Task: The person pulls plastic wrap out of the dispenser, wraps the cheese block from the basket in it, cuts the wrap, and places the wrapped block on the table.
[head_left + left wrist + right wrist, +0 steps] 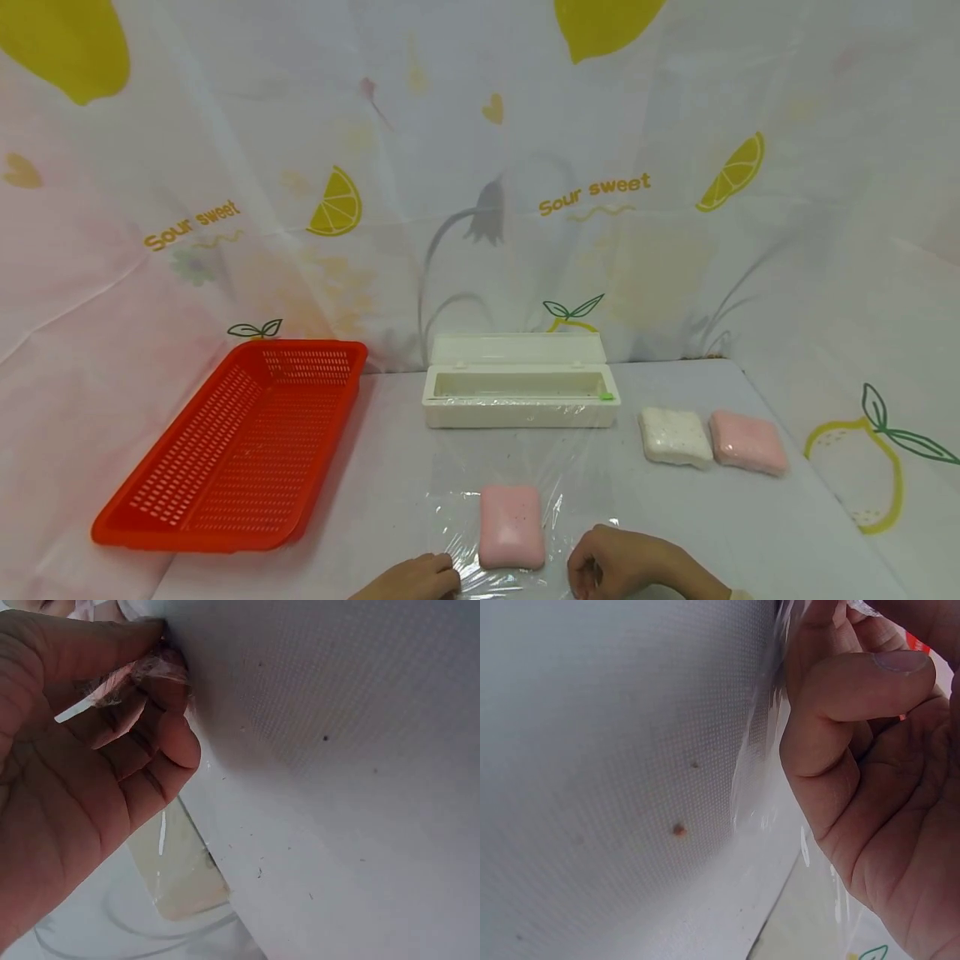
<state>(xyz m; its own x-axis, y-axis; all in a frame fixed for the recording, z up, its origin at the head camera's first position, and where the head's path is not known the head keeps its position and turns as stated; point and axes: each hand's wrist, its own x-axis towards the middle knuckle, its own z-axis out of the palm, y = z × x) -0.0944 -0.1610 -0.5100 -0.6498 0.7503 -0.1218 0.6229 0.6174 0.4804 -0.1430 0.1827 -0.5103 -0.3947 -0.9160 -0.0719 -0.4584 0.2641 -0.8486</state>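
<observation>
A pink rounded block, shaped like a bar of soap, lies on a sheet of clear cling film at the front of the table. To its left, my left hand pinches the film's near edge; the left wrist view shows crumpled film between thumb and fingers. On the other side, my right hand has its fingers curled at the film's right edge. Film runs up to those fingers in the right wrist view. Behind the block stands a white cling film dispenser, lid raised, a green slider at its right end.
An empty red plastic basket stands on the left. Toward the right, a white block and another pink block, both with a shiny wrapping, lie side by side. A lemon-printed cloth rises behind the table.
</observation>
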